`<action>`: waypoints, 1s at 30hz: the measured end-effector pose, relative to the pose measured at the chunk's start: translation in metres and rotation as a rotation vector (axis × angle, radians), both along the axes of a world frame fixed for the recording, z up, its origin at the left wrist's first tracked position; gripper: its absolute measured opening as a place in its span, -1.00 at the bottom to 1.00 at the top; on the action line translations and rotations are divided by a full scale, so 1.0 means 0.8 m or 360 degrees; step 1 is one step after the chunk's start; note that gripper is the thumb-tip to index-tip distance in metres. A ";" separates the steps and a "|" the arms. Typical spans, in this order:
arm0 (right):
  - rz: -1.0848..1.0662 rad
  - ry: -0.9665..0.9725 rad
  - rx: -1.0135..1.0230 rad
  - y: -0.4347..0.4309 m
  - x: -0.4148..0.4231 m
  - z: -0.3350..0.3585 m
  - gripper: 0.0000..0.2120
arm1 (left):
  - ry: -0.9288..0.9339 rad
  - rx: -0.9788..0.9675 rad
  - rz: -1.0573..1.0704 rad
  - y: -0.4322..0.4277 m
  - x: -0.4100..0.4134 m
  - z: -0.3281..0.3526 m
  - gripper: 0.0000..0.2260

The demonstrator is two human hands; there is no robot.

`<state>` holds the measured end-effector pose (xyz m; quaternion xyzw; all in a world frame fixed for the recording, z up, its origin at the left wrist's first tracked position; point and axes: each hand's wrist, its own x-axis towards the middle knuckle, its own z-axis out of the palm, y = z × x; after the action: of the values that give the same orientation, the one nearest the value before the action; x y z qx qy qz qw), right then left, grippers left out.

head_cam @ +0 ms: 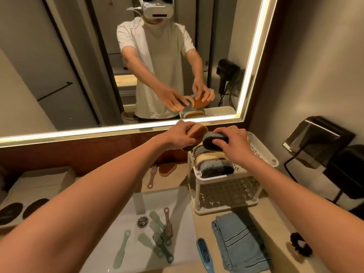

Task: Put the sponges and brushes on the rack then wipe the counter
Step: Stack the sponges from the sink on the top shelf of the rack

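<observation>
I am gripping an orange-brown sponge [198, 131] in my left hand [180, 137], fingers curled round its near end, while my right hand [233, 143] is clasping a dark grey-and-blue sponge [213, 139] from above, thumb pressing its near edge. The two sponges are touching each other just above the back of the white two-tier rack [272, 161]. On its perforated top tier a row of sponges [213, 164] is standing on edge, packed side by side in cream, pink, blue and black. Both my arms are reaching forward and slightly right, the left one crossing over the sink [183, 229], palms turning downward. In the basin green and pink brushes [160, 231] are lying scattered around the drain. On the counter [271, 229] a blue brush [203, 253] is lying beside a folded blue towel [236, 247] in front of the rack, and behind the sink a pink brush [152, 176] is resting next to a brown oval sponge [167, 169].
</observation>
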<state>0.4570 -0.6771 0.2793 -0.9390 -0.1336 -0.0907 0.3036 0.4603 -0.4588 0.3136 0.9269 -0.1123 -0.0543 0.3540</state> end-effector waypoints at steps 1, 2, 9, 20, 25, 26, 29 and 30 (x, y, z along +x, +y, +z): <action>-0.0039 0.0006 -0.0029 -0.007 0.002 0.000 -0.72 | -0.0029 0.0010 0.0001 -0.009 0.005 0.001 -0.48; -0.0077 0.0017 -0.0041 -0.014 0.004 -0.001 -0.72 | -0.0065 0.0016 0.0011 -0.017 0.010 0.001 -0.49; -0.0170 0.0057 -0.0047 -0.050 0.016 -0.012 -0.73 | -0.0273 0.0065 0.0137 -0.070 0.048 -0.017 -0.52; -0.0262 0.0123 0.0105 -0.091 0.035 -0.033 -0.70 | -0.0454 0.0139 0.0090 -0.138 0.087 -0.050 -0.69; -0.0298 0.0219 0.0135 -0.105 0.043 -0.043 -0.67 | -0.0439 0.0053 0.0072 -0.156 0.099 -0.066 -0.64; -0.0296 0.0242 0.0141 -0.107 0.045 -0.045 -0.68 | -0.0444 0.0071 0.0077 -0.157 0.101 -0.070 -0.62; -0.0276 0.0295 0.0135 -0.110 0.045 -0.051 -0.69 | -0.0427 0.0141 0.0091 -0.160 0.103 -0.080 -0.57; -0.0263 0.0314 0.0127 -0.109 0.045 -0.053 -0.69 | -0.0421 0.0159 0.0087 -0.161 0.104 -0.082 -0.56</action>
<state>0.4928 -0.7647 0.2371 -0.9384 -0.0216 -0.0279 0.3438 0.5432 -0.5875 0.2481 0.9451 -0.1297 0.0725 0.2910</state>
